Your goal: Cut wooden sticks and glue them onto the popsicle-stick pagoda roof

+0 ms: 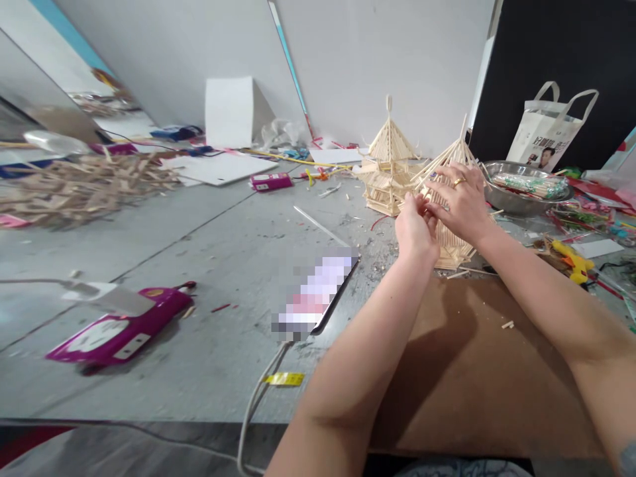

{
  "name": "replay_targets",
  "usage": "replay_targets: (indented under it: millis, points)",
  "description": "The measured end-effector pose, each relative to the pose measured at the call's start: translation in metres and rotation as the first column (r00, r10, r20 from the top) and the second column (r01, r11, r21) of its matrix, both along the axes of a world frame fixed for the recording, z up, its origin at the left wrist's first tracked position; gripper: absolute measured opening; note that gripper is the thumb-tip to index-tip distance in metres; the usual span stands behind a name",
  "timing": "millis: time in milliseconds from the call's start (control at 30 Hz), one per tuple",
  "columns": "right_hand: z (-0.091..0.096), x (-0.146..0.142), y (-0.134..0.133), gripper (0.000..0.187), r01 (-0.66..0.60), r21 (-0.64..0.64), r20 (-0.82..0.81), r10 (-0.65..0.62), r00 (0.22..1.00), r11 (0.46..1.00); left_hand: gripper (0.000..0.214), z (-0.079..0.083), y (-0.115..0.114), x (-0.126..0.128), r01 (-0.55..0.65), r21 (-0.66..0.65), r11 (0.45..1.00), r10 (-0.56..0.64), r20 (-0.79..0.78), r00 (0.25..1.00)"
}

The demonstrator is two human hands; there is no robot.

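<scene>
A small pagoda model, built of thin wooden sticks, stands in front of my hands. My right hand, with a gold ring, lies over its sloping stick roof, fingers stretched out and apart. Close against the model's left side, my left hand has its fingers pinched together near the right fingertips. Whatever is in that pinch is too small and covered to make out. Behind it to the left is a second stick pagoda with a pointed roof. The hands hide much of the nearer model's middle.
A brown board lies under my forearms. Left of them are a phone with a cable and a purple power strip. Wooden pieces are heaped far left. A metal bowl and yellow glue gun are at right.
</scene>
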State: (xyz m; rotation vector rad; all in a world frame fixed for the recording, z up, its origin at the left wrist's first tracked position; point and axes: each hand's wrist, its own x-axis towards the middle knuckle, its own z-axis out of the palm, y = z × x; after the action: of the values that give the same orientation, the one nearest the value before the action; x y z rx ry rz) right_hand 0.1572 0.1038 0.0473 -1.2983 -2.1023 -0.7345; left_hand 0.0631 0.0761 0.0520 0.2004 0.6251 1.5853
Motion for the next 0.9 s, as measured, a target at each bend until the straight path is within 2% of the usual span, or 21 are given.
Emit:
replay_targets:
  millis: [233,400,600,767,900]
  points:
    - [0.001,0.000,-0.002,0.035,0.036,-0.010,0.030,-0.035,0.999,0.999,0.023,-0.001,-0.001,0.001,-0.003,0.034,0.999,0.003,-0.003,1.000]
    - [0.000,0.002,-0.002,0.037,0.001,-0.011,0.018,-0.001,1.000,1.000,0.018,-0.002,-0.001,0.002,0.015,0.044,0.999,-0.014,-0.017,1.000]
    - [-0.004,0.008,-0.004,0.043,-0.045,-0.006,0.031,0.045,0.999,0.999,0.012,-0.003,0.001,0.000,0.114,-0.020,0.993,-0.115,-0.111,0.987]
    - [-0.008,0.024,-0.028,0.036,-0.071,0.029,0.002,0.071,0.997,0.997,0.013,-0.007,0.007,0.001,0.194,-0.002,0.981,-0.191,-0.163,0.968]
    - [-0.019,0.049,-0.056,0.029,-0.068,0.053,-0.073,0.072,0.995,0.996,0.017,-0.009,0.009,0.003,0.223,0.010,0.975,-0.217,-0.192,0.957]
